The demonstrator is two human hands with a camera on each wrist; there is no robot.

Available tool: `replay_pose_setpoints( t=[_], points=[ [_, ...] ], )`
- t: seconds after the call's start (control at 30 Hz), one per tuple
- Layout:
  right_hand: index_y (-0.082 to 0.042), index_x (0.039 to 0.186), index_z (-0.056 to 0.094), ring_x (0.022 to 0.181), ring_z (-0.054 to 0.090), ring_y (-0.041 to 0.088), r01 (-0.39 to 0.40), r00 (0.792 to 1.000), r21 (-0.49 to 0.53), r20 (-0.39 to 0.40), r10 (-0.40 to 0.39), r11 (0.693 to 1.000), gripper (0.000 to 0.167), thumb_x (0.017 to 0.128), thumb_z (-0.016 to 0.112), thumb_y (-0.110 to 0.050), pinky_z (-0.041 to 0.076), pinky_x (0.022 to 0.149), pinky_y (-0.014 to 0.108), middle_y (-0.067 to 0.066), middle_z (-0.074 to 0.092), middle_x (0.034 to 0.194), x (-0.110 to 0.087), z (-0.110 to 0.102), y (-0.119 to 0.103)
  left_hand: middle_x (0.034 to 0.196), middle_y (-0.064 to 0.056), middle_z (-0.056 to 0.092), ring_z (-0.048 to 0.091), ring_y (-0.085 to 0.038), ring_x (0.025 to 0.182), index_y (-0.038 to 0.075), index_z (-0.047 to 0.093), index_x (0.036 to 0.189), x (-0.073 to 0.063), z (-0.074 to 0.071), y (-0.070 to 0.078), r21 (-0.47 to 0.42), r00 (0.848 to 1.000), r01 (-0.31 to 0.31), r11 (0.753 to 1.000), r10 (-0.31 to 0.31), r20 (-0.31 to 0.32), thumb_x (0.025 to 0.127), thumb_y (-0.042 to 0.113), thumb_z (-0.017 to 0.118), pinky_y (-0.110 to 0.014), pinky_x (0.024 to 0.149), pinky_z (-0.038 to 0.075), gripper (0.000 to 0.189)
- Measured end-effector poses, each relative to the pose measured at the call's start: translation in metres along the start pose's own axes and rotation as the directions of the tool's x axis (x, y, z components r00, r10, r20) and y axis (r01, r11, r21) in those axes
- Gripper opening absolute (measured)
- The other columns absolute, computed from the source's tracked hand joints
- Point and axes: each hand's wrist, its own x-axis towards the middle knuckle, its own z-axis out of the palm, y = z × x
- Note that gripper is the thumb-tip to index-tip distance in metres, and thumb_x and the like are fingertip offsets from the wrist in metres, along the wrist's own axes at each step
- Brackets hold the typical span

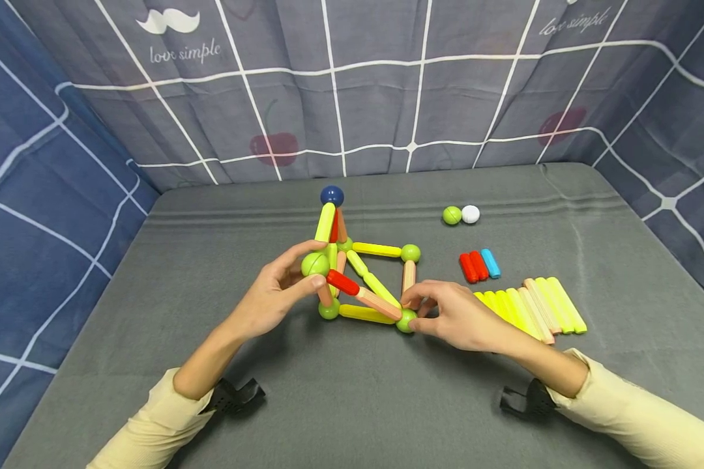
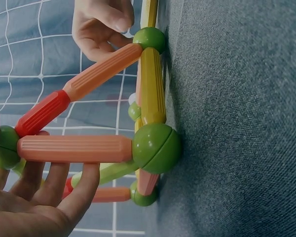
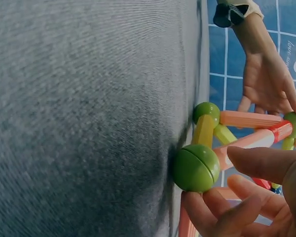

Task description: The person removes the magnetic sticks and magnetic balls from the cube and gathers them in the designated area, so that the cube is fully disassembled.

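A frame of coloured rods and green balls stands on the cloth. My left hand (image 1: 276, 286) holds its raised green ball (image 1: 315, 264) between thumb and fingers; in the left wrist view the other fingers lie behind an orange rod (image 2: 76, 148). From that ball a red rod (image 1: 343, 282) joined to an orange rod (image 1: 379, 303) slopes down to the near right corner ball (image 1: 407, 320). There my right hand (image 1: 452, 314) has its thumb and fingers around the ball. A dark blue ball (image 1: 332, 195) tops the frame at the back left.
Right of the frame lie a row of yellow and orange rods (image 1: 540, 306), red rods (image 1: 474, 266) and a blue rod (image 1: 490, 263). Farther back, a loose green ball (image 1: 452, 215) touches a white ball (image 1: 470, 213). Checked fabric (image 1: 375, 104) rises behind the grey cloth (image 1: 352, 404).
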Motion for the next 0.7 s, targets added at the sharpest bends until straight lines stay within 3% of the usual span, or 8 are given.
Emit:
replay_pose_setpoints(
  t=[0.43,0.53,0.7],
  points=[
    [-0.020,0.096,0.072,0.074,0.059,0.005,-0.016,1.000,-0.077,-0.003,0.016,0.997,0.022,0.080,0.083,-0.011,0.046,0.068,0.030,-0.012,0.061,0.083,0.004,0.005,0.002,0.099,-0.013,0.068,0.064,-0.029,0.094,0.008,0.046,0.144,-0.001,0.001,0.001,0.006,1.000,0.015,1.000,-0.015,-0.005,0.098,0.009,0.062,-0.035,0.083,0.052,0.049],
    [-0.021,0.096,0.072,0.075,0.059,0.005,-0.010,1.000,-0.108,0.000,0.010,0.994,0.022,0.081,0.082,-0.010,0.045,0.070,0.031,-0.013,0.059,0.084,0.006,0.005,0.002,0.097,-0.014,0.068,0.064,-0.030,0.095,0.007,0.046,0.144,-0.001,0.001,0.001,-0.002,1.000,0.013,1.000,-0.013,-0.008,0.098,0.009,0.062,-0.036,0.084,0.052,0.049],
    [-0.019,0.099,0.073,0.078,0.059,0.005,0.007,1.000,-0.138,0.000,-0.007,0.990,0.022,0.082,0.080,-0.006,0.045,0.072,0.032,-0.011,0.059,0.089,0.012,0.000,0.004,0.109,-0.016,0.065,0.065,-0.030,0.097,0.005,0.045,0.143,-0.001,0.001,0.000,-0.022,1.000,-0.004,1.000,0.003,-0.009,0.098,0.009,0.062,-0.036,0.085,0.053,0.049]
  ],
)
